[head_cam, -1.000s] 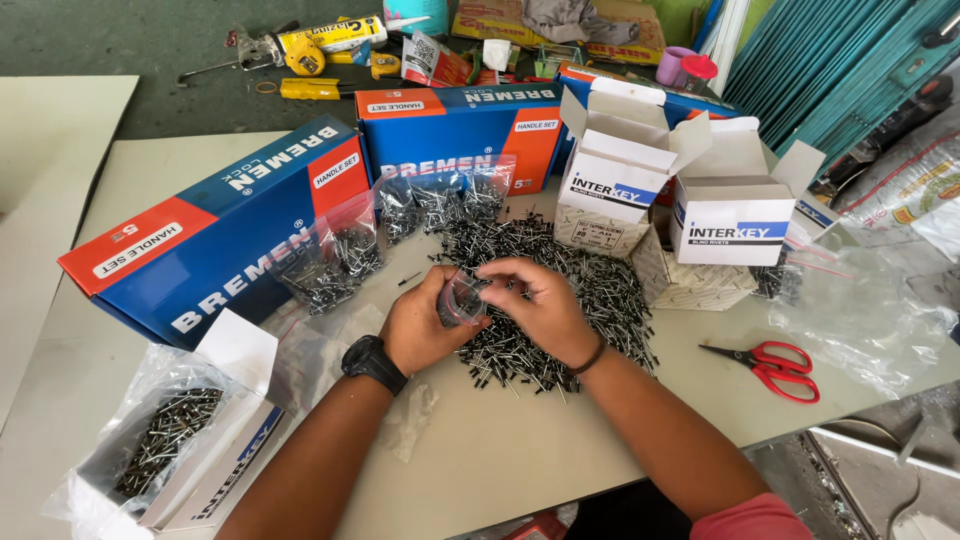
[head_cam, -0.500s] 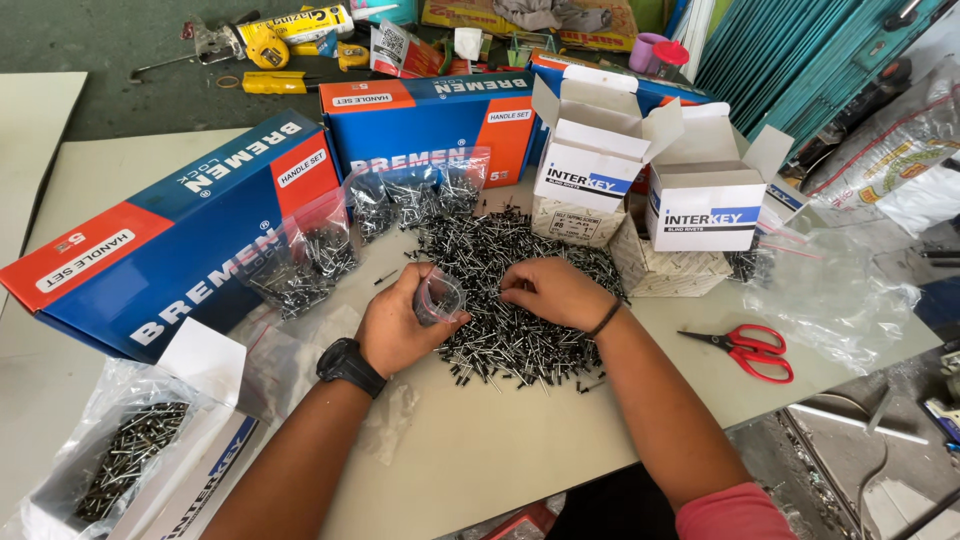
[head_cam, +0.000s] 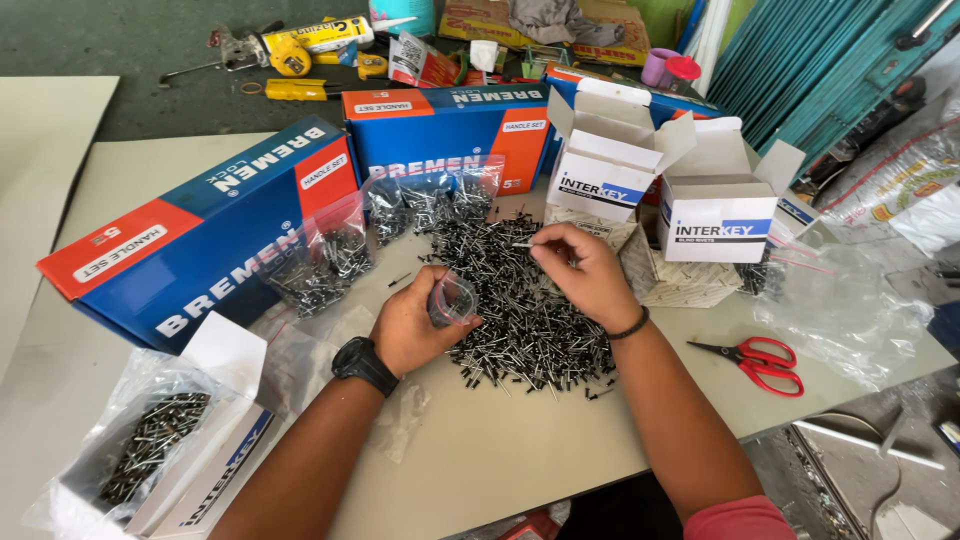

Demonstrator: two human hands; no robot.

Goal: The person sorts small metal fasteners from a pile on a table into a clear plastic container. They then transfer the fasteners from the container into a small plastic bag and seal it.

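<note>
- On the pale desk (head_cam: 520,450), a wide heap of dark blind rivets (head_cam: 520,300) lies between the two hands.
- Left hand (head_cam: 410,330), with a black watch (head_cam: 362,365) on its wrist, is curled around a small clear bag (head_cam: 452,298), holding its mouth up at the near edge of the heap.
- Right hand (head_cam: 585,270) hovers over the heap's far side, thumb and forefinger pinched on a single rivet (head_cam: 522,245) (its pale end points left).
- Behind the heap stand two open white cartons (head_cam: 720,215), close to the right hand's knuckles.
- Several filled clear bags (head_cam: 345,250) lean against two long blue-and-orange boxes (head_cam: 200,240) at the left and back.
- Red-handled scissors (head_cam: 765,358) lie well to the right, beside crumpled clear plastic (head_cam: 850,300).
- At the near left corner, another open carton (head_cam: 215,460) holds a plastic-lined load of rivets.
- Yellow tools (head_cam: 300,60) lie on the floor beyond the desk.
</note>
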